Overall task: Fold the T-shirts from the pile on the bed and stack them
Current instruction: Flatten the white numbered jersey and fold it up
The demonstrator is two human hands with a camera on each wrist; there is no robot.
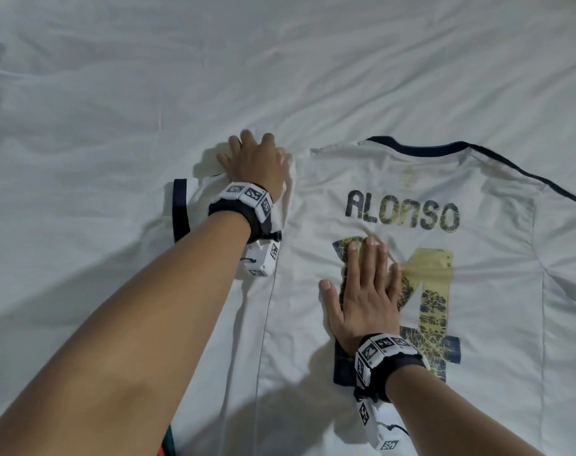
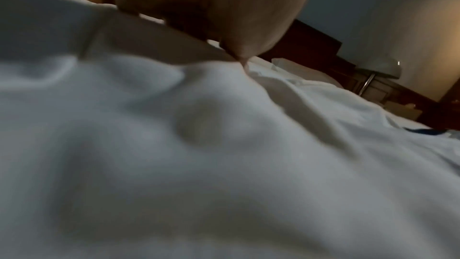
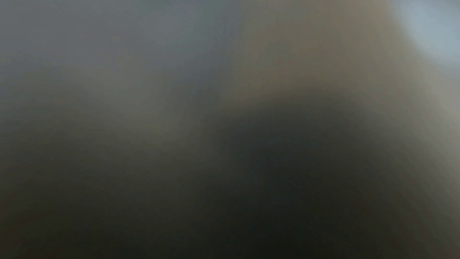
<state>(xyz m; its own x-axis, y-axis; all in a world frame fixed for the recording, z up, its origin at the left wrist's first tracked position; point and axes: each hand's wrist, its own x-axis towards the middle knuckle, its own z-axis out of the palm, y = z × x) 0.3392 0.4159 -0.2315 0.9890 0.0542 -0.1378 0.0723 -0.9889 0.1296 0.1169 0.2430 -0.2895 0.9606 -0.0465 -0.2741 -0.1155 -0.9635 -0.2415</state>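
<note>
Right hand [image 1: 365, 291]: laid flat, fingers straight, on the number print, pinning the cloth.
White short-sleeved football shirt with navy trim [image 1: 477, 245]: spread back-up on the white bed sheet [image 1: 280, 60]; long axis near to far, collar farthest.
Left hand [image 1: 253, 159]: fingers curled round the bunched left shoulder.
Risk: a crooked fold is likely if the gathered shoulder is dragged unevenly.
</note>
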